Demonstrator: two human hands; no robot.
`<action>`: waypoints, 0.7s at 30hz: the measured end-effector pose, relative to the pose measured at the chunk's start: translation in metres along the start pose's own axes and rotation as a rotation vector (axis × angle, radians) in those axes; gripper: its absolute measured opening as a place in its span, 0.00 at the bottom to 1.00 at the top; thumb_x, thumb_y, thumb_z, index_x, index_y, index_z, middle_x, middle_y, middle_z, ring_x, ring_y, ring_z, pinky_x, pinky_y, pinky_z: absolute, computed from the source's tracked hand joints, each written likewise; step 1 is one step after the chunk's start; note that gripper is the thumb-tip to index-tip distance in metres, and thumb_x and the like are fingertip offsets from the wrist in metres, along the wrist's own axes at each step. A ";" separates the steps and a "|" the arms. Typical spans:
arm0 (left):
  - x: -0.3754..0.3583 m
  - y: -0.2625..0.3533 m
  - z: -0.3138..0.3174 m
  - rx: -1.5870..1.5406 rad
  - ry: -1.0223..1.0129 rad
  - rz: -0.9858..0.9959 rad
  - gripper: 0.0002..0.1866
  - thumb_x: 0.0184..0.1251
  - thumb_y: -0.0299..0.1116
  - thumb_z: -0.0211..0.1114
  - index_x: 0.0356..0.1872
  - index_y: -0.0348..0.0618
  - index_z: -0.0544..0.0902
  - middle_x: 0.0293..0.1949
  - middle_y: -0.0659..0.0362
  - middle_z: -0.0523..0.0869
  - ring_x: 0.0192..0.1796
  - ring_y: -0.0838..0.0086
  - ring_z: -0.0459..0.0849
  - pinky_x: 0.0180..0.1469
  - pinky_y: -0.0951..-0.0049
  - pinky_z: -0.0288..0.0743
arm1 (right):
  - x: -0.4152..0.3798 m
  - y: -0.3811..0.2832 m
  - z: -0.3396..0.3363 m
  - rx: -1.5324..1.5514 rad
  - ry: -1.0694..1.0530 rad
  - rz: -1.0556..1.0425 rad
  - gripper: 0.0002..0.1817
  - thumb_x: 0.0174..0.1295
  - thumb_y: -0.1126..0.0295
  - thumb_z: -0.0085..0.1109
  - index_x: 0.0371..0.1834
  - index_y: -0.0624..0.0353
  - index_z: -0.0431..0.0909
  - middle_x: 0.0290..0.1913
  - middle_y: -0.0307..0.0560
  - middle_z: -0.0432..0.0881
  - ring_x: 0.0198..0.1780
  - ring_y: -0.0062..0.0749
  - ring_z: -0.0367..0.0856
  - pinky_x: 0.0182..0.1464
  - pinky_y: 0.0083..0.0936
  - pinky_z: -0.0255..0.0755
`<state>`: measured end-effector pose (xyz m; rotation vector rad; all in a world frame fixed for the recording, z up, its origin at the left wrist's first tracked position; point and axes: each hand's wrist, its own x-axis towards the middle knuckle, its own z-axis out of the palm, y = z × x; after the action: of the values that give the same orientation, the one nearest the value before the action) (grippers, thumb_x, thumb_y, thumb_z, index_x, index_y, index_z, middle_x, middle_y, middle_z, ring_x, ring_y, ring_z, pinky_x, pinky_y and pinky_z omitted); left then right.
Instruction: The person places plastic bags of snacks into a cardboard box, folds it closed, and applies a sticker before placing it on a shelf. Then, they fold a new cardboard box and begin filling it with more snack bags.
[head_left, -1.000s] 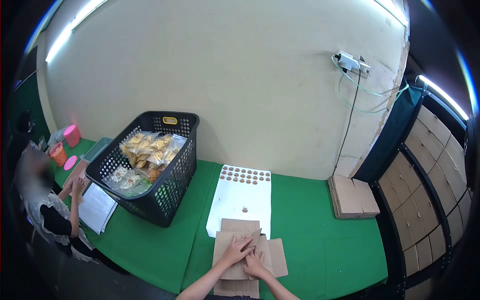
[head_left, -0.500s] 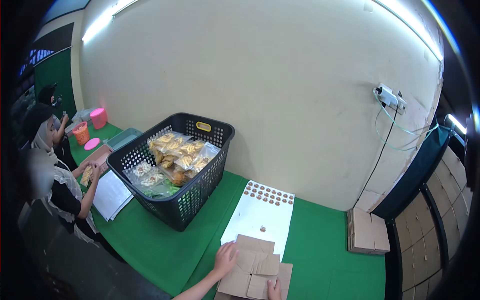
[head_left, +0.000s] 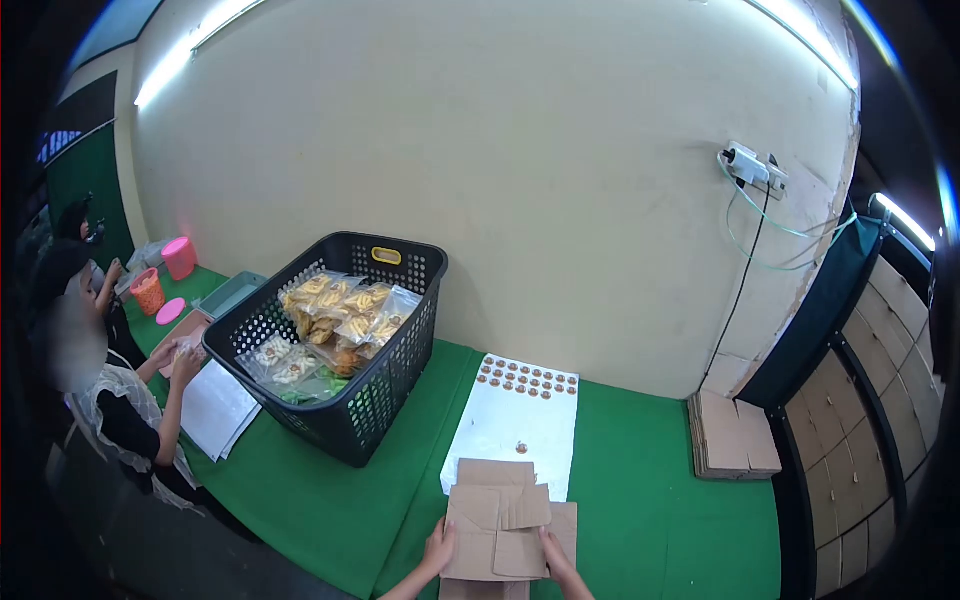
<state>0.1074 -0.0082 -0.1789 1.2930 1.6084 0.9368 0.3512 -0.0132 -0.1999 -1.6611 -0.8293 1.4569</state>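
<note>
A brown cardboard box (head_left: pixel 472 540) with overlapping flaps is between my hands at the front of the table. My left hand (head_left: pixel 437 548) grips its left edge, and my right hand (head_left: pixel 557 553) holds its right side; some fingers are hidden beneath the card. More flat cardboard (head_left: pixel 564 520) shows under and behind it. Just beyond lies a white sheet of round stickers (head_left: pixel 490 430), several in rows at its far end and a single one nearer me. The cardboard covers the sheet's near edge.
A black perforated basket (head_left: pixel 385 400) with bagged snacks (head_left: pixel 335 310) stands left on the green-covered table (head_left: pixel 620 480). Folded cardboard boxes (head_left: pixel 735 435) are stacked at right by the wall. Farther left, two people work near papers (head_left: pixel 218 405), tubs and a pink container (head_left: pixel 179 257).
My left hand has moved from the top of the cardboard down to its left edge. The box sits straighter now, held from both sides. The nearer co-worker's hands have shifted slightly.
</note>
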 end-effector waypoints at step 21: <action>0.016 0.116 -0.041 -0.641 -0.493 -0.038 0.21 0.71 0.38 0.42 0.62 0.44 0.63 0.62 0.60 0.64 0.65 0.74 0.61 0.63 0.70 0.57 | -0.091 -0.130 -0.057 0.697 0.003 -0.282 0.23 0.66 0.52 0.38 0.53 0.59 0.66 0.54 0.43 0.71 0.54 0.32 0.69 0.55 0.32 0.63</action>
<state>0.1073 0.0269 -0.0602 0.9330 0.8473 0.9157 0.3963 -0.0333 -0.0385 -0.9792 -0.4461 1.3331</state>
